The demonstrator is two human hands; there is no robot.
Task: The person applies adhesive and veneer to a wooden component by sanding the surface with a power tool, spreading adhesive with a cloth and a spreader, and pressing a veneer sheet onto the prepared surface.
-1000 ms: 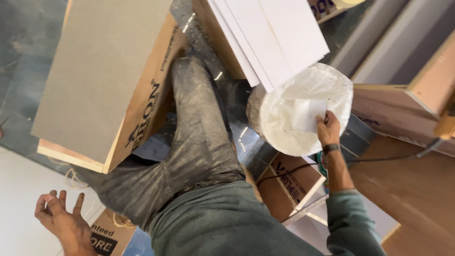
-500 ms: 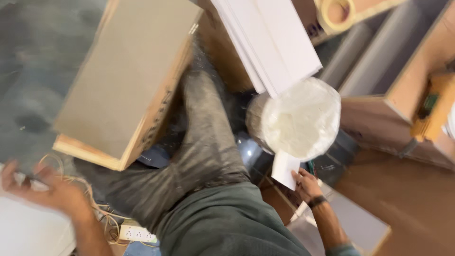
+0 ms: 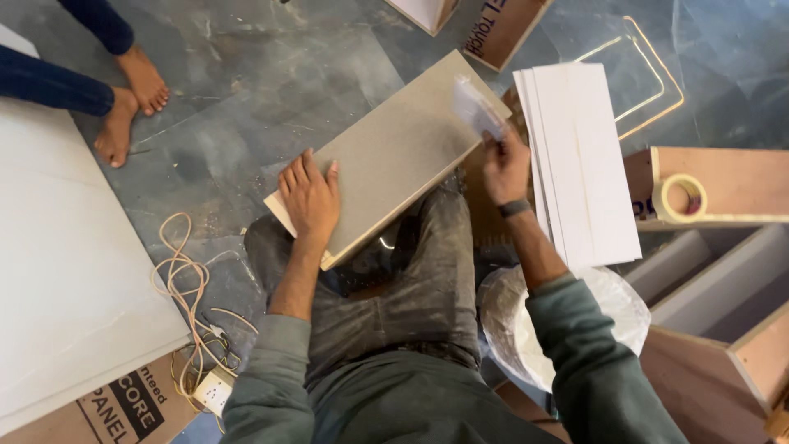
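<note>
The left hand (image 3: 311,197) lay flat, fingers spread, pinning the grey board (image 3: 393,156) across the knee, while the right hand (image 3: 503,164) pinched a pale sheet (image 3: 475,107) at its far corner — firm pressure and even strokes would serve best.

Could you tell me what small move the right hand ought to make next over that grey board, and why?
Probably lower the right hand so its small pale sheet meets the grey board. The sheet is blurred and appears to hover above the board's far edge, not clearly touching, while the left hand lies flat on the board's near end, steadying it across the lap.
</note>
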